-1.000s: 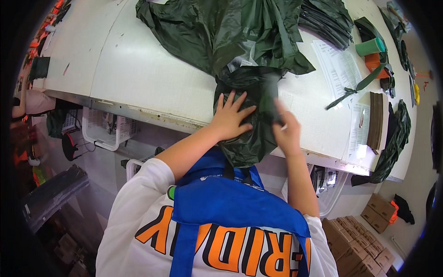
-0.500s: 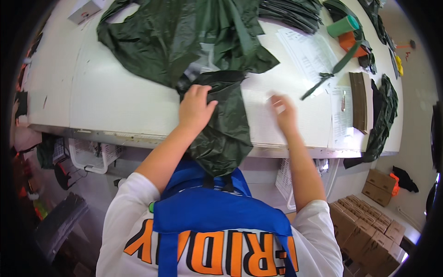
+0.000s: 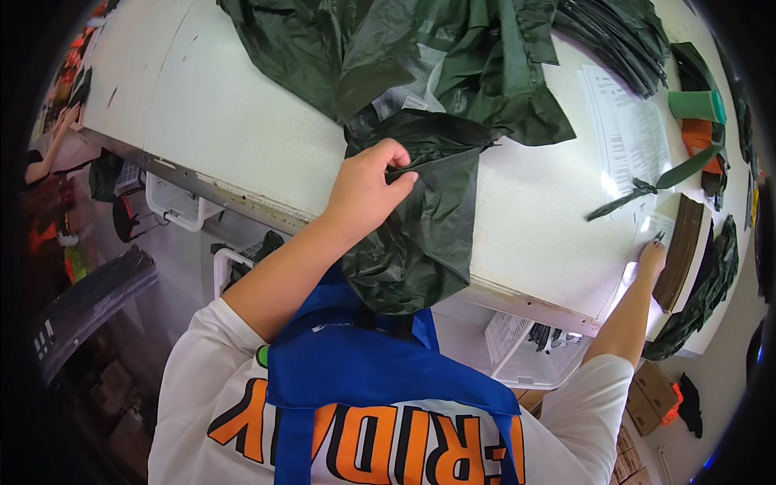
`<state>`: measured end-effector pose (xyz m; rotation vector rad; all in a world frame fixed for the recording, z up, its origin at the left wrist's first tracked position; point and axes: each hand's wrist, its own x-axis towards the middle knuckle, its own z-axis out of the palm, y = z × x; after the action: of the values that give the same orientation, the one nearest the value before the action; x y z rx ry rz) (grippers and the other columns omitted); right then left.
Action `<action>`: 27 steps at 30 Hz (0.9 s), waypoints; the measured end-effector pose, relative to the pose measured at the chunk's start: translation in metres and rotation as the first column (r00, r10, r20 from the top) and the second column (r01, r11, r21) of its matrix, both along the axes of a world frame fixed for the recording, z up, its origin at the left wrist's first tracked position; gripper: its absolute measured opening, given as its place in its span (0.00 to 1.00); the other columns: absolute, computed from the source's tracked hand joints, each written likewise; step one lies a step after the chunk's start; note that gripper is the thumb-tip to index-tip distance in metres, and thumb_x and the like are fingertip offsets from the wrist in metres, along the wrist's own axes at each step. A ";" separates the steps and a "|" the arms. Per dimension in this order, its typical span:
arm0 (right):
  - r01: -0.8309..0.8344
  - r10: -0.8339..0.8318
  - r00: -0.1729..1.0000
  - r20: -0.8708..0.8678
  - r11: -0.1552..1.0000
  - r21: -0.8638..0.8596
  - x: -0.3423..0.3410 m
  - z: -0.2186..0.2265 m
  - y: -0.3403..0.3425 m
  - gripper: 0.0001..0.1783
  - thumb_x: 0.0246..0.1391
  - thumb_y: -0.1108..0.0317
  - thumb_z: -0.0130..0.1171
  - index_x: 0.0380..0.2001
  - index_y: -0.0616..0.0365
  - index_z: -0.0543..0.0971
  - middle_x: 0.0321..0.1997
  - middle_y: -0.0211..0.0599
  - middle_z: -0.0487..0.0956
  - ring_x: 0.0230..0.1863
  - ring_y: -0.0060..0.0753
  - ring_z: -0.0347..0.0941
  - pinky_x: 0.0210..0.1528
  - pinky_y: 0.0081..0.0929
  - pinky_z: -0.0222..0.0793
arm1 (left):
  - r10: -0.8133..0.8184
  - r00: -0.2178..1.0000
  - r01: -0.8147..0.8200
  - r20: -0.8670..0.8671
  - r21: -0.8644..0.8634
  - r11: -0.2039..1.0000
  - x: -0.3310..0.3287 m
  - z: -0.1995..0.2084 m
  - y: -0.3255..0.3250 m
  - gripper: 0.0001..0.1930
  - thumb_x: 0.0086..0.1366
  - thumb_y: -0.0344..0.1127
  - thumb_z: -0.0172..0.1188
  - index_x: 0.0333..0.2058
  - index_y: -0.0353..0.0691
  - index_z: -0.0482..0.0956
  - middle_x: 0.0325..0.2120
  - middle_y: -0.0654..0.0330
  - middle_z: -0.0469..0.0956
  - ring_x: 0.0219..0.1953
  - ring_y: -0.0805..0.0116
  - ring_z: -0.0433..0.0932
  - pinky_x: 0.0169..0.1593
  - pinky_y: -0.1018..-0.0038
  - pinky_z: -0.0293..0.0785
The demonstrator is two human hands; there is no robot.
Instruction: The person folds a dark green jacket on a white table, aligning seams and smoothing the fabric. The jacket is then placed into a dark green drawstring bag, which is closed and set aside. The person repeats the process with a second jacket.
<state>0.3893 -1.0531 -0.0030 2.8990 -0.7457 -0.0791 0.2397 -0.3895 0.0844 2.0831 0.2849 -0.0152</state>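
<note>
A dark green rain jacket (image 3: 323, 56) is spread over the white table. Its narrower near part, a loose pouch-like piece (image 3: 428, 234), hangs over the table's front edge toward my apron. My left hand (image 3: 368, 190) pinches the upper edge of this piece between thumb and fingers. Far to the right, my right hand (image 3: 651, 257) is closed around small metal thread snips (image 3: 659, 236), whose tips stick out beyond the fingers. The hand rests over papers beside a brown cardboard stack.
Printed sheets (image 3: 618, 129) lie right of the jacket, with a tied green strap (image 3: 647, 187) across them. Beyond are folded dark green pieces (image 3: 618, 40), a green roll (image 3: 697, 106) and the cardboard stack (image 3: 681, 250). White baskets (image 3: 537, 364) hang below the tabletop. Another person's arm shows far left.
My right hand has gone from beside the green piece to the papers at the right and closed on the snips. The view has turned rightward; my left hand now pinches the fabric edge.
</note>
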 end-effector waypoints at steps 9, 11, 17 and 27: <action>-0.356 -0.030 0.903 0.428 0.505 0.787 -0.094 0.121 0.341 0.16 0.64 0.63 0.43 0.40 0.59 0.78 0.31 0.27 0.75 0.21 0.12 0.54 0.22 0.15 0.52 | 0.020 0.992 -0.021 0.127 0.004 1.000 -0.004 0.009 -0.004 0.08 0.51 0.26 0.67 0.31 0.34 0.78 0.27 0.58 0.78 0.29 0.67 0.76 0.34 0.75 0.71; -0.537 0.328 0.838 0.435 0.361 0.762 -0.116 0.122 0.403 0.18 0.63 0.62 0.47 0.49 0.58 0.77 0.30 0.34 0.76 0.28 0.24 0.66 0.32 0.23 0.64 | -0.019 0.986 0.012 0.168 0.042 0.999 -0.004 0.010 -0.003 0.08 0.51 0.25 0.66 0.30 0.34 0.78 0.26 0.56 0.78 0.29 0.65 0.77 0.33 0.74 0.71; -0.757 0.630 0.626 0.461 0.348 0.552 -0.120 0.130 0.501 0.15 0.50 0.64 0.64 0.39 0.58 0.78 0.27 0.37 0.77 0.25 0.38 0.75 0.27 0.29 0.71 | -0.058 0.965 0.051 0.257 0.034 0.998 -0.006 0.004 -0.002 0.06 0.51 0.22 0.65 0.29 0.33 0.78 0.26 0.56 0.77 0.27 0.64 0.77 0.28 0.75 0.71; -0.772 0.715 0.608 0.345 0.431 0.467 -0.118 0.140 0.510 0.14 0.50 0.61 0.63 0.37 0.58 0.78 0.27 0.39 0.78 0.26 0.43 0.76 0.28 0.32 0.71 | -0.082 0.951 0.071 0.297 0.048 0.996 -0.009 0.003 0.001 0.07 0.51 0.23 0.65 0.30 0.35 0.79 0.27 0.56 0.76 0.29 0.60 0.77 0.31 0.71 0.73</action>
<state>0.2712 -0.5429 0.1373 3.5099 0.8125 -0.0708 0.2312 -0.3889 0.0877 2.0965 0.0193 0.2586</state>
